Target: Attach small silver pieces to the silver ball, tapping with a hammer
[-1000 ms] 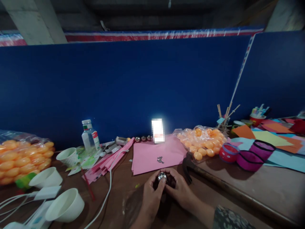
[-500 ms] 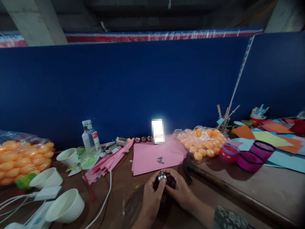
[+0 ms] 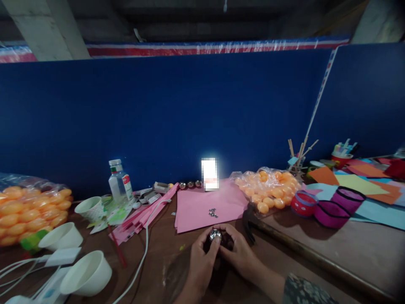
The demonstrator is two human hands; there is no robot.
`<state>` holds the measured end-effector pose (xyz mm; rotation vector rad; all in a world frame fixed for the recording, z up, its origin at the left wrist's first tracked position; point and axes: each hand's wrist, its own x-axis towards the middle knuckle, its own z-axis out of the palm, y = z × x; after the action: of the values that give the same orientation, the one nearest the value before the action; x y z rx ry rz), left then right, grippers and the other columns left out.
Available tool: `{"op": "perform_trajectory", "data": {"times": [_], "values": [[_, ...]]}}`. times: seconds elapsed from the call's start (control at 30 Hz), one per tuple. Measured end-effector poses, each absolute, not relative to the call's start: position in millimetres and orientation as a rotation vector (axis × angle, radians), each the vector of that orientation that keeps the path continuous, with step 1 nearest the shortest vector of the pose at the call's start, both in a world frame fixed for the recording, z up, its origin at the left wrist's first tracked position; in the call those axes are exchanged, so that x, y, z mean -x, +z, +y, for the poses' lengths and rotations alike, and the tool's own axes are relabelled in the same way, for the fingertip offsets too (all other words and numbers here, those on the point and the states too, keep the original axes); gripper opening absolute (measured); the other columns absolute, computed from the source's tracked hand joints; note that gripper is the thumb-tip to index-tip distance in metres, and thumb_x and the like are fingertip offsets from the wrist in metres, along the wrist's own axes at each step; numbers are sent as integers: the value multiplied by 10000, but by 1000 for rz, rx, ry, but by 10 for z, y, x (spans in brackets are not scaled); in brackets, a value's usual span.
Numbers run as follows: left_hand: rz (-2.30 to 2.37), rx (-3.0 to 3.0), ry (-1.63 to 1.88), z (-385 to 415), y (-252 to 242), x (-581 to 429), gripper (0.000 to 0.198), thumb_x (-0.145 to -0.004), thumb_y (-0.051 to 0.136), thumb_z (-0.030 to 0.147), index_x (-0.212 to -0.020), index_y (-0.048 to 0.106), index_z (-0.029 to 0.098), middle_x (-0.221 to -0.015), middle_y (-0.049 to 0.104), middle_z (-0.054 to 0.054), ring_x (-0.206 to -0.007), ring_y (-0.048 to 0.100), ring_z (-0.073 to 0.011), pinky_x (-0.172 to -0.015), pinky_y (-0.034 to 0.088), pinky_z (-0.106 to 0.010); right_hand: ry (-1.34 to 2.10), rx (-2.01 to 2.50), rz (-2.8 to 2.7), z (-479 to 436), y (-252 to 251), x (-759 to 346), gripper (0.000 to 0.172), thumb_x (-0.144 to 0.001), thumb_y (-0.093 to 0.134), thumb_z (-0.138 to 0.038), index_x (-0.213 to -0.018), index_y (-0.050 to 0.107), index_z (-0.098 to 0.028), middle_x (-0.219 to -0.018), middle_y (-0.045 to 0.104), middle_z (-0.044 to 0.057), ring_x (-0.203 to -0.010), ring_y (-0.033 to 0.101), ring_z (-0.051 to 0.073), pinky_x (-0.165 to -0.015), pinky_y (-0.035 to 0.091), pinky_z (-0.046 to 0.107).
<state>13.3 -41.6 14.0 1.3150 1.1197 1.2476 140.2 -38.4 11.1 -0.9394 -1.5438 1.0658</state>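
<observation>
My left hand (image 3: 199, 264) and my right hand (image 3: 238, 253) meet low in the middle of the view, over the brown table (image 3: 348, 249). Between the fingertips of both sits a small shiny silver ball (image 3: 215, 234) on a dark round object (image 3: 225, 240) that both hands wrap around. Just beyond them lies a pink paper sheet (image 3: 202, 207) with a few small metal bits (image 3: 213, 212) on it. A dark hammer (image 3: 253, 221) rests right of my right hand.
Bags of orange balls lie at the left (image 3: 28, 211) and right (image 3: 268, 190). White paper cups (image 3: 85, 274), a white cable (image 3: 145, 245), a clear bottle (image 3: 119, 180), pink strips, purple and red paper rings (image 3: 329, 211) and coloured sheets (image 3: 360, 183) crowd the table. A blue partition (image 3: 190, 118) stands behind.
</observation>
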Motion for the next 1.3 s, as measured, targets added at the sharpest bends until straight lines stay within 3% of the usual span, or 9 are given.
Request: {"op": "perform_trajectory", "data": {"times": [1.3], "values": [[1087, -1329, 1260, -421, 137, -128, 365, -747, 549, 323, -1072, 597, 166, -1073, 632, -80, -1011, 562, -222, -908, 422, -337, 1045, 935, -1572, -393, 106, -1410, 304, -762, 584, -273, -1047, 516, -190, -1000, 584, 63, -918, 555, 196, -818, 446, 314]]}}
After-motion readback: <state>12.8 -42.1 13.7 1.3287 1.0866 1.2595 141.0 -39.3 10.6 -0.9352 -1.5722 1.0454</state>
